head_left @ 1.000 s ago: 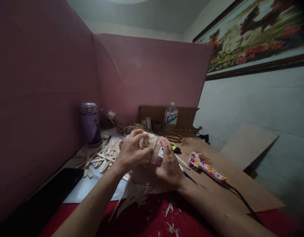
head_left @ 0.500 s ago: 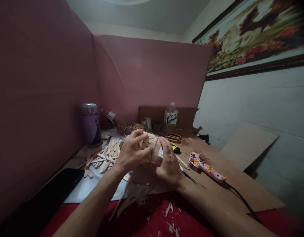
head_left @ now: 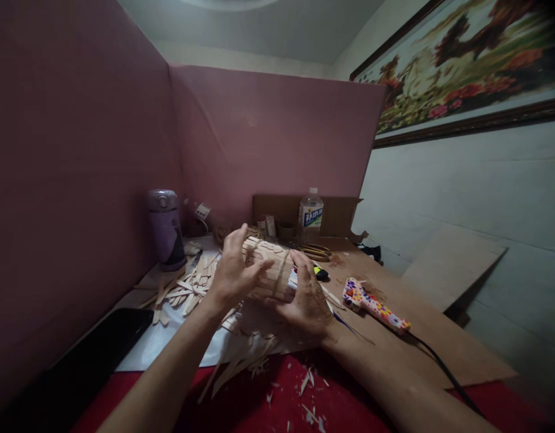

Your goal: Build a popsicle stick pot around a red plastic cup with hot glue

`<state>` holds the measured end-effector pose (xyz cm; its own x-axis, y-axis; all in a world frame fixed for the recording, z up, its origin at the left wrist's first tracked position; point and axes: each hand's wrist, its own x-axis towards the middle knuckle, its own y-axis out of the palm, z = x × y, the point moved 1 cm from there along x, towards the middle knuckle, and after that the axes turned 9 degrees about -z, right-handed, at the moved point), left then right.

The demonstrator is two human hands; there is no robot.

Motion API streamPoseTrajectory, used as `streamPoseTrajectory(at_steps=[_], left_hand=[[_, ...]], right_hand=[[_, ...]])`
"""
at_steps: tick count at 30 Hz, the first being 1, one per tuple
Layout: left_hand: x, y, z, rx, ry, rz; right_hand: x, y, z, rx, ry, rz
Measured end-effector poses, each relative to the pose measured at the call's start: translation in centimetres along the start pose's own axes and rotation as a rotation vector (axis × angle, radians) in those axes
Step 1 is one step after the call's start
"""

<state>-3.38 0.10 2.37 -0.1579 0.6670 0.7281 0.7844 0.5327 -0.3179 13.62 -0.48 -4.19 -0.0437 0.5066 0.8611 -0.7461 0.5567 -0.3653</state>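
Between my two hands is a cylinder covered in wooden craft sticks (head_left: 269, 267), lying on its side above the table, with a twine band near each end. My left hand (head_left: 237, 269) grips its left end, thumb laid along the sticks. My right hand (head_left: 308, 300) wraps the right end, with fingers on top and thumb below. Loose craft sticks (head_left: 193, 285) are heaped to the left of my left hand. A flower-patterned glue gun (head_left: 376, 305) lies to the right, its black cord running toward me.
A purple flask (head_left: 165, 231) and a black phone-like slab (head_left: 117, 334) are at left. At the back stand a plastic bottle (head_left: 311, 216) and gold-handled scissors (head_left: 315, 251). Wood scraps (head_left: 309, 382) litter the red cloth in front. Pink panels (head_left: 277, 132) enclose the back and left.
My left hand has shifted left toward the cylinder's end and its fingers have risen, uncovering more sticks and the left twine band. My right hand keeps its hold.
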Motion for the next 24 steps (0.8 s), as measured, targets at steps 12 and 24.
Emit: streamPoseTrajectory(at_steps=[12,24], left_hand=[[-0.5,-1.0,-0.2,-0.702,-0.615,0.478],[-0.3,-0.9,-1.3,-0.628,-0.543,0.347]], right_hand=[[0.4,-0.8,-0.3,0.058,-0.007,0.062],[1.6,-3.2,1.3,0.028,-0.183,-0.232]])
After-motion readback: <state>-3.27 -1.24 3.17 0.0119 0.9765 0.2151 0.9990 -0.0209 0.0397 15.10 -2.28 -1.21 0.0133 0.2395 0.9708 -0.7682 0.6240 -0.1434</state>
